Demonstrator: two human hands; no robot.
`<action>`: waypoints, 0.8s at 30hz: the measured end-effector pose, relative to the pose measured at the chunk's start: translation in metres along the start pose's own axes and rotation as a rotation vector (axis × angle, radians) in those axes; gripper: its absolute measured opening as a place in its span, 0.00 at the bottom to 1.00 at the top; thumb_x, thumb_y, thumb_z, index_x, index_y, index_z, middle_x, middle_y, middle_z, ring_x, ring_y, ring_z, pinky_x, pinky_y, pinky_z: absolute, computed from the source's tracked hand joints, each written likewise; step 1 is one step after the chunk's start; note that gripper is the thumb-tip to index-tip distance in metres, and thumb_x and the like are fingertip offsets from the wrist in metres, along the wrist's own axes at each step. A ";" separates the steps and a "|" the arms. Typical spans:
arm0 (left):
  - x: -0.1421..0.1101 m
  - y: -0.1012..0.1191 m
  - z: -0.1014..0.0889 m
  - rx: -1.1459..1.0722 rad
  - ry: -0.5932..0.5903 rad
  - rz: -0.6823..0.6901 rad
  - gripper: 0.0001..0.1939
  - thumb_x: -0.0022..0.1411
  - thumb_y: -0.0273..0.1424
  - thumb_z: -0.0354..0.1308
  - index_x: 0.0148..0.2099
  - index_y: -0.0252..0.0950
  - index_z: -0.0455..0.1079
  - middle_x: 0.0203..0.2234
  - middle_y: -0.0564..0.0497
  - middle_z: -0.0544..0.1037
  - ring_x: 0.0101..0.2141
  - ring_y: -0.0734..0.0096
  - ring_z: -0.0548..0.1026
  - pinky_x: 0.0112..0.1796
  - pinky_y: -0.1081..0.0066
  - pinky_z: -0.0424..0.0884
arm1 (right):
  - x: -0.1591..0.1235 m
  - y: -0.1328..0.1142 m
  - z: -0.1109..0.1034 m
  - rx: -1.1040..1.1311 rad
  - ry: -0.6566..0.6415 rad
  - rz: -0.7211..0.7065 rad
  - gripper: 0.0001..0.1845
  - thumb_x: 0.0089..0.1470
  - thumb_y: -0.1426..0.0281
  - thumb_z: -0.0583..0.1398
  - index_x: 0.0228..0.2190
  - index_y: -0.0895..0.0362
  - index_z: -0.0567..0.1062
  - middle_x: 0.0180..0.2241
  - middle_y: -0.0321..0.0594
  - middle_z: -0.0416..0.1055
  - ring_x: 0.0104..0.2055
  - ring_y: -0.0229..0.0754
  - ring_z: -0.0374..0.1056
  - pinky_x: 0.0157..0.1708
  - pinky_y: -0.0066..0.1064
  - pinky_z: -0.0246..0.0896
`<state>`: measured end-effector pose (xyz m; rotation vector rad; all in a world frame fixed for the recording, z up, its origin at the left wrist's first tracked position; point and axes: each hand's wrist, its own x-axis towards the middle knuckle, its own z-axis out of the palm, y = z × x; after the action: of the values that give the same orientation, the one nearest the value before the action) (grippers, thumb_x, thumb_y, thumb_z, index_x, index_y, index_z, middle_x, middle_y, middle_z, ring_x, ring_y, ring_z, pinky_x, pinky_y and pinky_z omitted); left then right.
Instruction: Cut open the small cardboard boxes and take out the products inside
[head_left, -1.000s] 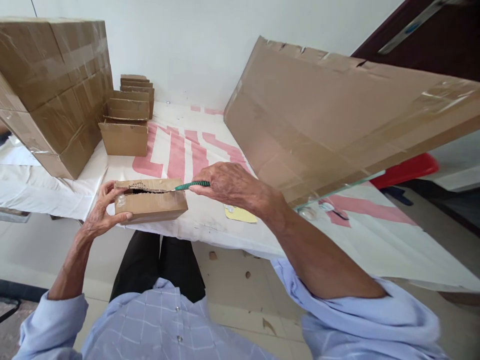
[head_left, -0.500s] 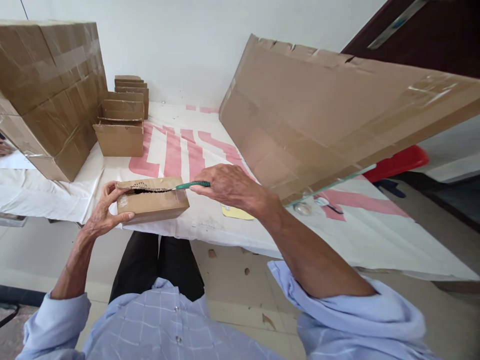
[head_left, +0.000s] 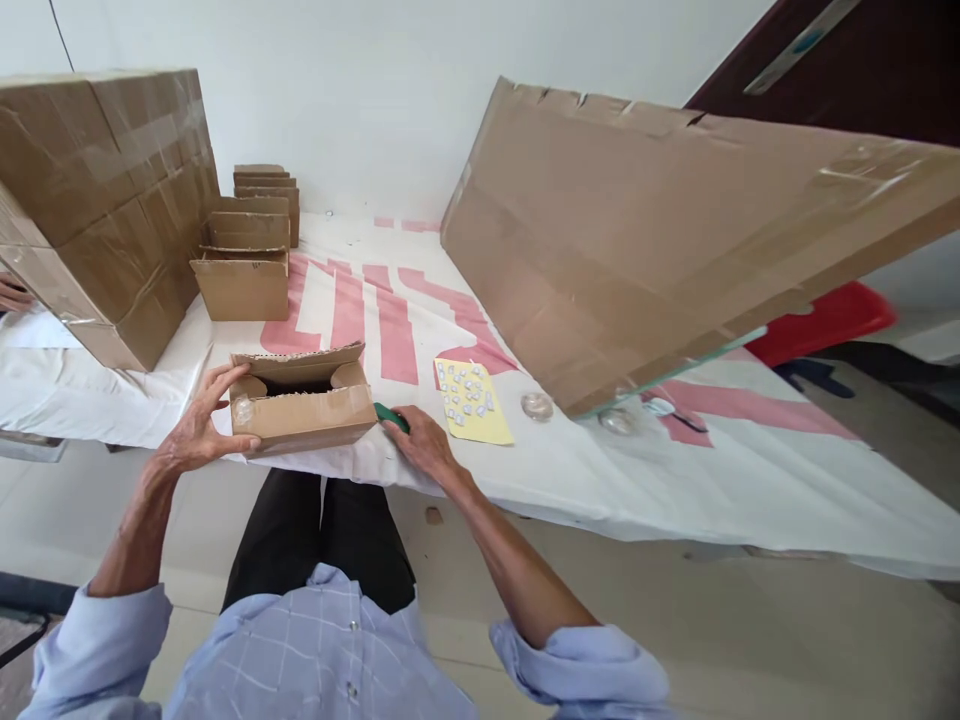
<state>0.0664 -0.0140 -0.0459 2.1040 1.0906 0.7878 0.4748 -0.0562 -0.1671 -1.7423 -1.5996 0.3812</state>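
Lower and nearer the person than before, the right hand (head_left: 421, 440) grips a green tool (head_left: 391, 416) at the box's right end; the slit has widened. Beyond the right hand leans a big carton (head_left: 637, 240); beyond the left hand (head_left: 196, 425), a taped stack (head_left: 112, 210) and open boxes (head_left: 244, 290). Left fingers and thumb clasp the box (head_left: 311, 418), its dark contents unclear. Beside the right hand, a yellow card (head_left: 491, 425) bears pale bits (head_left: 466, 408).

The edges are cropping the stack (head_left: 112, 210), the panel (head_left: 645, 240) and 1 co-worker's hand (head_left: 12, 294); the right hand (head_left: 424, 442) is partly covering the green tool (head_left: 391, 416).
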 end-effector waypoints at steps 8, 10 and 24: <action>0.013 -0.010 -0.008 -0.052 -0.002 -0.034 0.60 0.52 0.56 0.81 0.81 0.52 0.60 0.74 0.38 0.63 0.73 0.34 0.65 0.65 0.40 0.77 | 0.038 -0.068 -0.023 0.248 -0.001 -0.393 0.23 0.69 0.48 0.63 0.54 0.49 0.83 0.56 0.48 0.79 0.61 0.57 0.73 0.62 0.55 0.72; 0.013 -0.011 -0.010 -0.062 -0.011 -0.048 0.62 0.51 0.57 0.81 0.81 0.51 0.60 0.75 0.38 0.63 0.72 0.33 0.66 0.65 0.39 0.76 | 0.042 -0.089 -0.027 0.197 -0.064 -0.489 0.21 0.66 0.52 0.68 0.53 0.49 0.83 0.54 0.47 0.80 0.59 0.58 0.73 0.61 0.57 0.72; -0.012 -0.019 -0.011 -0.256 -0.107 -0.041 0.60 0.53 0.73 0.69 0.79 0.52 0.65 0.78 0.39 0.59 0.75 0.27 0.61 0.69 0.39 0.71 | -0.041 -0.083 -0.027 -0.096 0.041 -0.812 0.15 0.72 0.76 0.57 0.32 0.49 0.73 0.39 0.42 0.79 0.42 0.47 0.72 0.43 0.42 0.68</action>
<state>0.0432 -0.0127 -0.0560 1.8799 0.9214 0.7445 0.4246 -0.1072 -0.1026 -1.0135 -2.1450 -0.1295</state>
